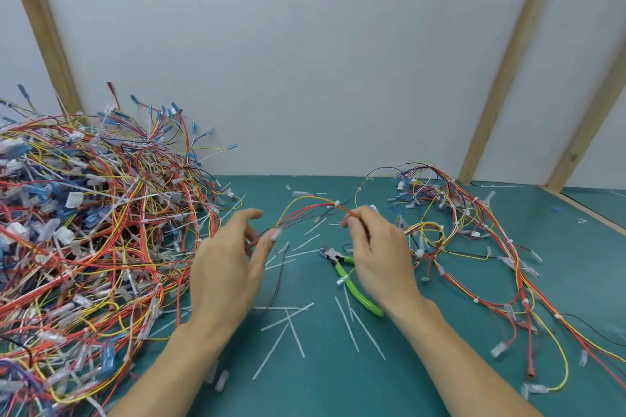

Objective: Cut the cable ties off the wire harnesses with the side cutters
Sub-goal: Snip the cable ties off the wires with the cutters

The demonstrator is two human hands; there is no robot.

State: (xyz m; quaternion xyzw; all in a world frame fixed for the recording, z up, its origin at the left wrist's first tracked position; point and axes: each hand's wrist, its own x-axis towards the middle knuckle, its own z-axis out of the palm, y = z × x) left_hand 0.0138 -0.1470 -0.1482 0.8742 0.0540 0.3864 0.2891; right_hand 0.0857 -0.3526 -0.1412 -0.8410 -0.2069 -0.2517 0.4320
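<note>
Both hands, left (230, 257) and right (376, 254), pinch one harness (305, 210); side cutters (349, 276) lie just below the right.

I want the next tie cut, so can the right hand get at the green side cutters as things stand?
Probably yes, once freed: the right hand pinches the wire harness, so it must let go first. The side cutters lie on the mat right beneath it, with nothing covering them.
</note>
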